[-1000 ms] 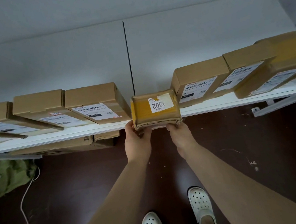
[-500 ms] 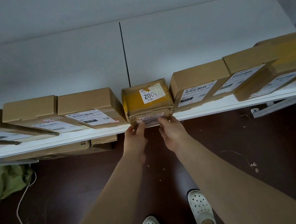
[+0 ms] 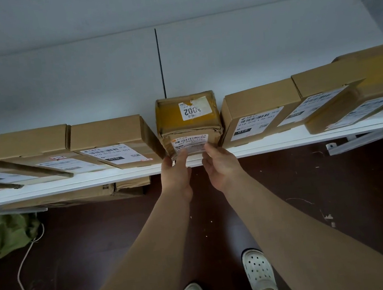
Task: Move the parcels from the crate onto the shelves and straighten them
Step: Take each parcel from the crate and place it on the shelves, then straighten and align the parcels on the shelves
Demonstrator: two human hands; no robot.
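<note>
Your left hand [image 3: 176, 171] and right hand [image 3: 221, 167]: fingers extended, pressing parcel [image 3: 189, 125] front, gripping nothing. Parcel on shelf [image 3: 282, 142], between left box [image 3: 109, 136] and right box [image 3: 258, 106], label outward. Judged: you push to square it with row.

White wall [image 3: 55, 77] with dark seam [image 3: 160, 61], dark brown floor [image 3: 338, 198], green cloth [image 3: 5, 235]

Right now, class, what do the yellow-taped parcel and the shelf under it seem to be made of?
The yellow-taped parcel looks like brown cardboard wrapped in glossy yellow tape: creased, wrinkled edges and paper labels. The shelf seems a smooth white board, perhaps laminated; its thin front edge shows no grain.
</note>
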